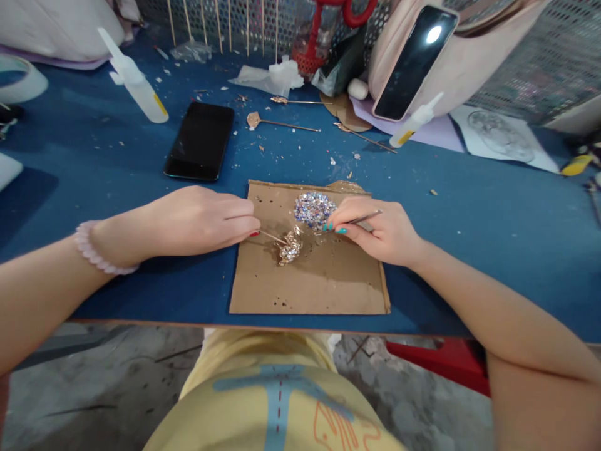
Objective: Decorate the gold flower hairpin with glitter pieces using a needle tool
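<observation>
My left hand (201,219) pinches the thin shaft of a gold hair stick. Its crumpled-looking, shiny gold ornament (290,246) is over a square of brown cardboard (310,291). Between the thumb and fingers of my right hand (387,228) is a pair of metal tweezers (369,217), its tips low near the board, just right of the ornament. A round heap of glittery rhinestones (313,209) lies on the cardboard, close to my right fingertips. Whether the tweezers grip a stone is too small to tell.
Beyond the board lie a black phone (201,141) and several gold sticks, one with a fan-shaped head (253,120). White glue bottles stand left (138,88) and right (416,122). Another phone (416,62) leans against a pink bag. The table's front edge (188,325) is near my body.
</observation>
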Tool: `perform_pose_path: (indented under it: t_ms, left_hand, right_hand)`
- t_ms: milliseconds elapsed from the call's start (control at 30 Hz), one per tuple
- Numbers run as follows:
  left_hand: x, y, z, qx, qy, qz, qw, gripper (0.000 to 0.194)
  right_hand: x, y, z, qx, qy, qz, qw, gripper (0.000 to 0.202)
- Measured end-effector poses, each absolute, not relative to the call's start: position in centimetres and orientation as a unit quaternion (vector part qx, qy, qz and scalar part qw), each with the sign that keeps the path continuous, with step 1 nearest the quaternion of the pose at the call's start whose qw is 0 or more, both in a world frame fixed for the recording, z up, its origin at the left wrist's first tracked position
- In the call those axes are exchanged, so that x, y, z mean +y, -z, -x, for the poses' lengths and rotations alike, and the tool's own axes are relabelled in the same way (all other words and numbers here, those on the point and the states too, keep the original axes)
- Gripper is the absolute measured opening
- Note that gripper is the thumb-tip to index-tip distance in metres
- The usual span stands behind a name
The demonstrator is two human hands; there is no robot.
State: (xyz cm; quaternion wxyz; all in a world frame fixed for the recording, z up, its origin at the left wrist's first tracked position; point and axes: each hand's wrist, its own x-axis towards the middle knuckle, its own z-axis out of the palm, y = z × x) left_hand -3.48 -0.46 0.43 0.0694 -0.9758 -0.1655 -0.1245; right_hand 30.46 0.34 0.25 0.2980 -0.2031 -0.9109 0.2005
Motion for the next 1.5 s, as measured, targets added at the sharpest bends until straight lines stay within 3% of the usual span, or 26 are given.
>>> perform_pose_path:
  t_ms: [1000, 1267, 1500]
  left_hand:
    - [-0.6, -0.76, 3.38, -0.173, 0.087, 0.977, 0.089, 0.039]
    - [-0.52, -0.71, 3.35, -0.187, 0.126, 0.974, 0.031, 0.032]
    - [-0.66, -0.74, 3.48, -0.18, 0.085, 0.977, 0.076, 0.041]
  right_hand:
    - [0.14, -0.09, -30.14, -0.907, -0.2, 0.192, 0.318, 0.019]
    - [0.13, -0.27, -30.4, -0.91, -0.189, 0.199, 0.311, 0.018]
    - [0.16, -0.41, -30.28, -0.915, -0.182, 0.178, 0.312, 0.021]
